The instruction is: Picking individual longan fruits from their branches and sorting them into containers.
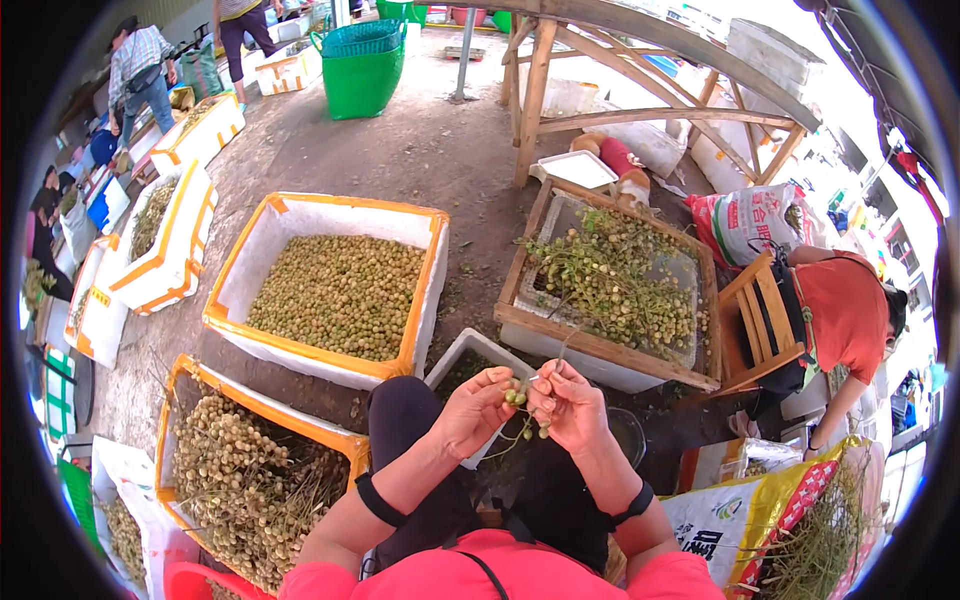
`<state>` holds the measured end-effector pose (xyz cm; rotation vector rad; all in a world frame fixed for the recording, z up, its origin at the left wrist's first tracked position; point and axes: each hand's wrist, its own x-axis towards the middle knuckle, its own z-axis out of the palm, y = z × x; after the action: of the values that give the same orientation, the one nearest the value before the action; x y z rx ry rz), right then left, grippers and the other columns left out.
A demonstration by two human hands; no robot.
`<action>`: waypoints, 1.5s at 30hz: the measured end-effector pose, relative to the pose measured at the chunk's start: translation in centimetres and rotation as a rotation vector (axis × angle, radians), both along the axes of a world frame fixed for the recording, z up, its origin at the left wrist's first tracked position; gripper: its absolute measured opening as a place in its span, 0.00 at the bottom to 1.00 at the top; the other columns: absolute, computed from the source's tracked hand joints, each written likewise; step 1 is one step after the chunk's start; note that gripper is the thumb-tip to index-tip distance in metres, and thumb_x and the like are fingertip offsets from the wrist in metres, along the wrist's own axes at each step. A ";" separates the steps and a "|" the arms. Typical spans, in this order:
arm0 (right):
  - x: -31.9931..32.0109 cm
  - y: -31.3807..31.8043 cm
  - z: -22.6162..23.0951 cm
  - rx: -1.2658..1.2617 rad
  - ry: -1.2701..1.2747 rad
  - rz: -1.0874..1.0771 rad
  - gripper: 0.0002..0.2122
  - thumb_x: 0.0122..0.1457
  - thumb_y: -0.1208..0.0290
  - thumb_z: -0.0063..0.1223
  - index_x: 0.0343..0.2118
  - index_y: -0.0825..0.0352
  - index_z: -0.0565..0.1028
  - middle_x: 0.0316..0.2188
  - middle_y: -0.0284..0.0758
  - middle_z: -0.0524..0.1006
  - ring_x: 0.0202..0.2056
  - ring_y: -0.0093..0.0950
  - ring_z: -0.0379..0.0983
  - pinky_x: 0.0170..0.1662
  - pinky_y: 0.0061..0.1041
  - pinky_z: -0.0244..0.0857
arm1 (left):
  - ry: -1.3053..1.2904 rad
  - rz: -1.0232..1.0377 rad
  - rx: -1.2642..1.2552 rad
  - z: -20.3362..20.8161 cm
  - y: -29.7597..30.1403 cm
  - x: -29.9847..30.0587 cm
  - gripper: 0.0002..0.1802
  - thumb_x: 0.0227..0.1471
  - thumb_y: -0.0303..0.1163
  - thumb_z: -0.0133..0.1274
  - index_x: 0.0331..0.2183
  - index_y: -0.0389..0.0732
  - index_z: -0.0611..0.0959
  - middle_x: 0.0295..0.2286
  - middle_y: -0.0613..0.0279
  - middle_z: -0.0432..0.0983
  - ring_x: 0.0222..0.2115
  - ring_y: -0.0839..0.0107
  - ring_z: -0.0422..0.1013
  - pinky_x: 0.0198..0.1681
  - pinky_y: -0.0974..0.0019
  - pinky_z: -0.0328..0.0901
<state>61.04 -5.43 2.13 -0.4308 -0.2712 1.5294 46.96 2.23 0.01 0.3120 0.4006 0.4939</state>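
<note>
Above my lap, both hands work on one thin sprig of small round green fruits [516,394]. My left hand [474,412] is closed, fingertips pinching at the fruits. My right hand [570,408] grips the stem, with a few fruits dangling below its fingers. Under the hands, between my knees, stands a narrow white tub [470,345], partly covered by my arms and leg. Ahead to the left is a white foam box with orange tape [225,262], holding many loose round fruits [335,300]. A wood-framed mesh screen [615,358] ahead to the right carries leafy fruit sprigs [620,270].
At lower left, another foam box [180,385] holds dried fruit bunches [245,480]. A yellow and white sack [740,520] with stalks lies at lower right. To the right, a person in orange [840,305] bends beside a wooden chair [762,330]. Green baskets [362,85] stand farther off.
</note>
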 end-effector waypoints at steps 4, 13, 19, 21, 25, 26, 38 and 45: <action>0.0 -0.2 0.1 -0.020 -0.013 -0.039 0.03 0.52 0.74 0.44 0.29 0.66 0.67 0.22 0.31 0.65 0.22 0.21 0.60 0.22 0.16 0.55 | -0.037 0.042 0.007 -0.1 -0.2 -0.2 0.08 0.48 0.25 0.43 0.34 0.38 0.71 0.27 0.65 0.70 0.26 0.76 0.67 0.28 0.77 0.62; 0.0 0.0 0.4 -0.027 -0.099 -0.090 0.03 0.52 0.74 0.44 0.29 0.66 0.67 0.22 0.31 0.65 0.21 0.21 0.60 0.22 0.16 0.56 | -0.003 0.031 0.152 -0.4 -0.7 0.0 0.09 0.47 0.27 0.49 0.34 0.38 0.71 0.30 0.61 0.70 0.29 0.74 0.67 0.30 0.76 0.64; 0.3 -0.1 0.3 -0.039 -0.042 -0.093 0.03 0.52 0.74 0.45 0.29 0.65 0.67 0.22 0.31 0.65 0.21 0.20 0.60 0.21 0.15 0.55 | -0.015 0.025 0.034 -0.4 -0.5 -0.2 0.08 0.45 0.23 0.50 0.32 0.38 0.73 0.28 0.62 0.71 0.27 0.75 0.68 0.28 0.79 0.63; 0.6 -0.1 0.1 -0.038 -0.008 -0.094 0.03 0.52 0.73 0.45 0.30 0.65 0.68 0.22 0.31 0.65 0.21 0.20 0.60 0.21 0.15 0.55 | -0.051 0.051 -0.012 -0.2 -0.2 -0.7 0.07 0.45 0.23 0.48 0.31 0.37 0.73 0.28 0.61 0.71 0.26 0.75 0.68 0.28 0.80 0.63; 0.8 -0.1 0.1 -0.025 0.003 -0.102 0.04 0.52 0.73 0.45 0.30 0.65 0.67 0.22 0.30 0.65 0.21 0.20 0.60 0.20 0.15 0.55 | -0.143 0.062 0.011 -0.9 0.9 -1.5 0.08 0.47 0.22 0.45 0.33 0.36 0.73 0.29 0.60 0.71 0.26 0.75 0.68 0.29 0.80 0.64; 0.8 0.0 0.2 -0.026 0.006 -0.115 0.04 0.52 0.73 0.45 0.30 0.65 0.67 0.22 0.30 0.65 0.21 0.20 0.60 0.20 0.15 0.55 | -0.039 0.049 0.086 -1.0 1.2 -1.8 0.08 0.48 0.22 0.43 0.34 0.35 0.73 0.29 0.61 0.71 0.27 0.76 0.68 0.30 0.80 0.64; 1.3 1.5 0.9 -0.063 -0.101 -0.068 0.03 0.51 0.73 0.46 0.29 0.65 0.68 0.22 0.30 0.66 0.21 0.20 0.60 0.20 0.15 0.55 | 0.076 0.017 0.070 -2.7 3.4 -3.0 0.13 0.51 0.28 0.39 0.40 0.36 0.68 0.27 0.64 0.68 0.28 0.73 0.67 0.30 0.78 0.63; -0.2 3.1 1.4 -0.107 -0.147 0.018 0.02 0.51 0.74 0.45 0.27 0.66 0.67 0.22 0.31 0.66 0.21 0.22 0.62 0.20 0.16 0.54 | 0.094 -0.085 0.204 -1.0 1.6 -1.9 0.13 0.46 0.33 0.52 0.35 0.40 0.72 0.26 0.71 0.68 0.26 0.80 0.65 0.25 0.79 0.60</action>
<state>60.88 -2.38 3.48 -0.6286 -0.3094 1.5370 45.06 3.87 -1.02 0.5484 0.4278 0.4388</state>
